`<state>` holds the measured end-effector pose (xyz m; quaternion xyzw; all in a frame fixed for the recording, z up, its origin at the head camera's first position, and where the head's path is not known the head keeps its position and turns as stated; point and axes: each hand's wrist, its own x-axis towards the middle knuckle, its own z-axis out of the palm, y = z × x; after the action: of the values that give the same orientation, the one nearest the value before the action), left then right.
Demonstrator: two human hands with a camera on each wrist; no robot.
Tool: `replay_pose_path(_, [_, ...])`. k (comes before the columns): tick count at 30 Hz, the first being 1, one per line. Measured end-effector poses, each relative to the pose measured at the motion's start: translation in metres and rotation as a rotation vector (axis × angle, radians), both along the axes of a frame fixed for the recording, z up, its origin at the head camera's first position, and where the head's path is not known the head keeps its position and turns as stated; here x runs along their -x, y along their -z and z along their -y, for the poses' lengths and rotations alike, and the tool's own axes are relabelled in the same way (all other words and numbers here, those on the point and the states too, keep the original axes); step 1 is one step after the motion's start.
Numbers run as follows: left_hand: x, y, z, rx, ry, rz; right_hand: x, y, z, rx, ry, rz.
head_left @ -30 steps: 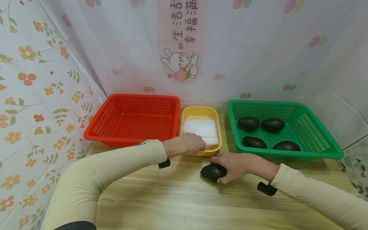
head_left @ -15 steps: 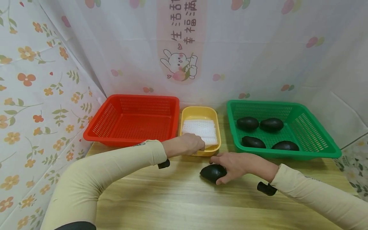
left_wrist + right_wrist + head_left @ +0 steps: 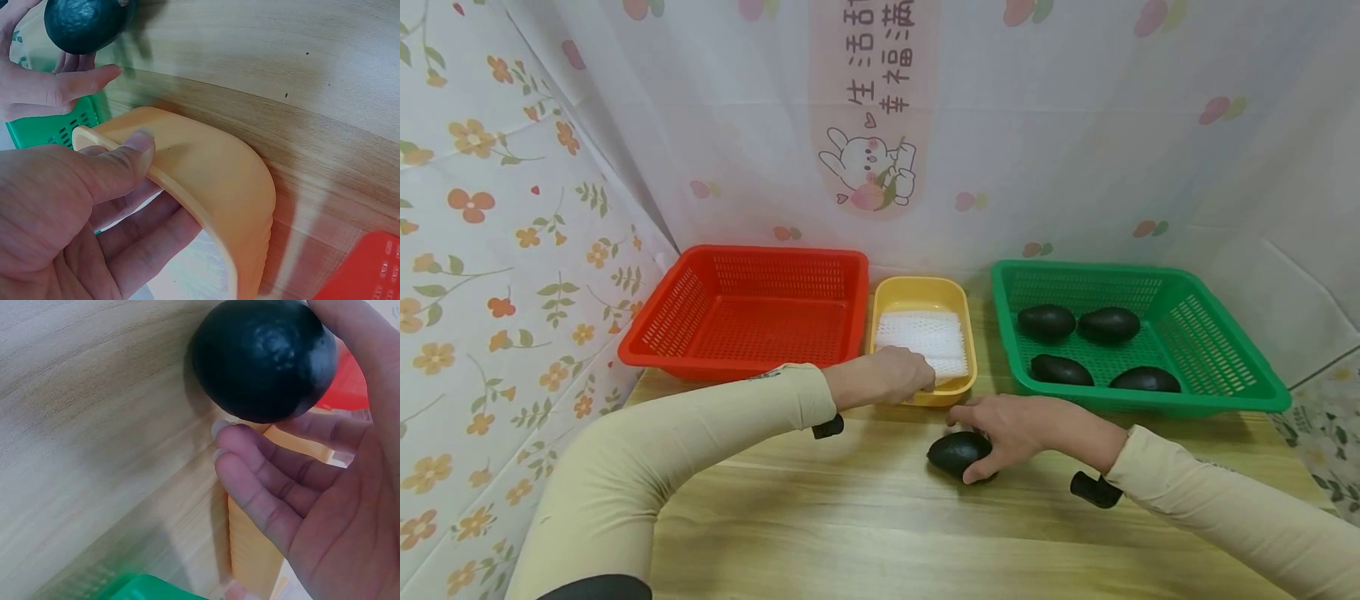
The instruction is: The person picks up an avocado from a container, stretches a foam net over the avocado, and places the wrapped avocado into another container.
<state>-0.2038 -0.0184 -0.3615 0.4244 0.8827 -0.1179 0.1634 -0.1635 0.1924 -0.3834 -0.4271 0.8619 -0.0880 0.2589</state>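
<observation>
Our left hand [image 3: 891, 375] pinches the yellow tray [image 3: 921, 293] at six o'clock; our right hand [image 3: 1015, 429] loosely holds an avocado [image 3: 957, 454] at the tray's five o'clock, which might roll if that light hold slackened

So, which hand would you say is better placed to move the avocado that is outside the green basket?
Probably the right: the right hand curves around the blunt end of that avocado, while the left hand grips the rim of the yellow tray and would have to let go first.
</observation>
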Motion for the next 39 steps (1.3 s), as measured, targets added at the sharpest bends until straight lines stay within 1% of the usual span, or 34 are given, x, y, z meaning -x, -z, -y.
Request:
replay_pose_path(5, [0.0,-0.001,-0.001,0.01,0.001,0.004,0.0,-0.001,-0.002,0.01,0.004,0.013])
replay_pose_path(11, [-0.001,-0.002,-0.001,0.011,-0.004,0.009,0.0,-0.001,-0.003,0.026,-0.012,0.02])
replay_pose_path(16, [-0.001,-0.001,-0.001,0.01,-0.003,0.015,-0.001,-0.002,-0.004,0.017,-0.009,0.01])
replay_pose_path(24, [-0.001,-0.001,0.0,0.004,-0.002,0.011,-0.001,-0.006,-0.006,0.042,-0.014,-0.008])
replay_pose_path(31, [0.0,0.0,0.0,-0.007,-0.004,0.016,-0.002,-0.014,-0.006,0.027,0.001,-0.018])
replay_pose_path(36, [0.0,0.0,0.001,-0.016,-0.004,0.012,-0.001,-0.022,-0.007,0.056,-0.027,-0.057])
replay_pose_path(39, [0.0,0.0,0.001,-0.018,-0.004,0.006,0.0,-0.029,-0.009,0.077,-0.028,-0.07])
